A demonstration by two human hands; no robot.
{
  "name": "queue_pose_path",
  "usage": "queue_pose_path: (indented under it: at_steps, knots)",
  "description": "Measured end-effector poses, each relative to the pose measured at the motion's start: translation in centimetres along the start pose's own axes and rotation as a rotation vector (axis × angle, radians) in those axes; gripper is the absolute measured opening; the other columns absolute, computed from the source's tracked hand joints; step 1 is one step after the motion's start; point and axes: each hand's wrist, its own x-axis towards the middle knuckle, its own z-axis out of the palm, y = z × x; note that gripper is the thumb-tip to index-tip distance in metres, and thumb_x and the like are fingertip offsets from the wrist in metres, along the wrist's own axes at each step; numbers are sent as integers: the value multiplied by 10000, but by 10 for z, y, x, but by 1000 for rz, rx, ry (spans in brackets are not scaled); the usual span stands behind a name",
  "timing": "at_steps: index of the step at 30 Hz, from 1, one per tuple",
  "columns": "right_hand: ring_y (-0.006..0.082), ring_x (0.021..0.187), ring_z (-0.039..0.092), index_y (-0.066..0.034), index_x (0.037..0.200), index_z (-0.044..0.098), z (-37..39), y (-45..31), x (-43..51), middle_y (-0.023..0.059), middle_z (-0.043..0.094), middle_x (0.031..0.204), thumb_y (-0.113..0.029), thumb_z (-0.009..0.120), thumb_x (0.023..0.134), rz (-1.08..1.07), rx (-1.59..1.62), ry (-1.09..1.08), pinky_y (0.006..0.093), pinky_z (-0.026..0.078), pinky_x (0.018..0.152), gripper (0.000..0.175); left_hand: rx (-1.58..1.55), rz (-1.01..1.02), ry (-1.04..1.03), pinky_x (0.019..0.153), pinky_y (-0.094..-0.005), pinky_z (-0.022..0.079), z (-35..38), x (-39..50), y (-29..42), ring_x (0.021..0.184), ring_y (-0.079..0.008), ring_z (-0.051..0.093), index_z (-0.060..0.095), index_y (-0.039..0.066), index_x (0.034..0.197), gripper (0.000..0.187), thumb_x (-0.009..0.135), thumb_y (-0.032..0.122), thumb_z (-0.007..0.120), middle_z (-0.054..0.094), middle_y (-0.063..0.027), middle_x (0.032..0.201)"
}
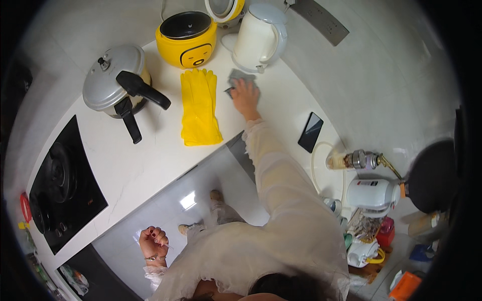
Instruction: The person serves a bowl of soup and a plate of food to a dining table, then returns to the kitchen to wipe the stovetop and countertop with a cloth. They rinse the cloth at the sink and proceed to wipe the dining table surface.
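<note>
My right hand [245, 96] is palm down on a crumpled grey cloth [241, 75], pressing it to the white countertop [150, 161]. The cloth is slightly blurred and lies just in front of a white electric kettle [254, 39]. To the left of that hand, a pair of yellow rubber gloves [199, 109] lies flat with its fingers towards a yellow rice cooker [186, 43]. Over the floor, away from the counter, my left hand [153, 240] hangs with curled fingers. A thin pale sliver shows beside those fingers, too small to identify.
A pressure cooker [113, 82] stands back left, its black handles jutting over the counter. Left of it is a black cooktop [66, 188]. A smartphone [310, 131] lies to the right, near a glass jar [340, 161], a blowtorch head [388, 165], a white jug [371, 193] and a dark pan [433, 177].
</note>
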Motion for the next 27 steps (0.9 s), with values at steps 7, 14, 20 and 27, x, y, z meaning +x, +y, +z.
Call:
queue_pose_path:
  at_steps: [7, 14, 20, 27]
  knots:
    - [344, 1312, 262, -154, 1348, 393, -18, -33, -60, 60, 309, 1434, -314, 452, 880, -428, 70, -31, 546, 139, 1068, 498, 25, 41, 40, 382, -248, 246, 33, 6, -7, 448, -116, 314, 452, 106, 664, 156, 807, 167, 438, 380, -7, 584]
    - [341, 1286, 310, -156, 1300, 446, -28, -5, -59, 83, 354, 1401, -261, 475, 864, -550, 103, -90, 559, 199, 1045, 449, 59, 94, 73, 384, -244, 251, 34, 2, -14, 451, -110, 318, 449, 114, 675, 148, 811, 168, 424, 368, 3, 582]
    - [409, 1333, 168, -198, 1387, 334, 9, -60, 29, 122, 228, 1466, -333, 428, 892, -236, 5, -77, 592, 98, 1053, 522, 18, 125, 124, 391, -238, 255, 16, -9, -19, 458, -109, 326, 475, 107, 681, 146, 804, 172, 433, 389, 5, 585]
    - [369, 1330, 221, -187, 1339, 416, 25, -84, 28, 65, 259, 1463, -294, 462, 878, -472, 106, -127, 567, 125, 1065, 476, 72, 99, 141, 391, -238, 255, 2, -9, -28, 465, -106, 320, 457, 100, 684, 148, 808, 177, 430, 368, 9, 586]
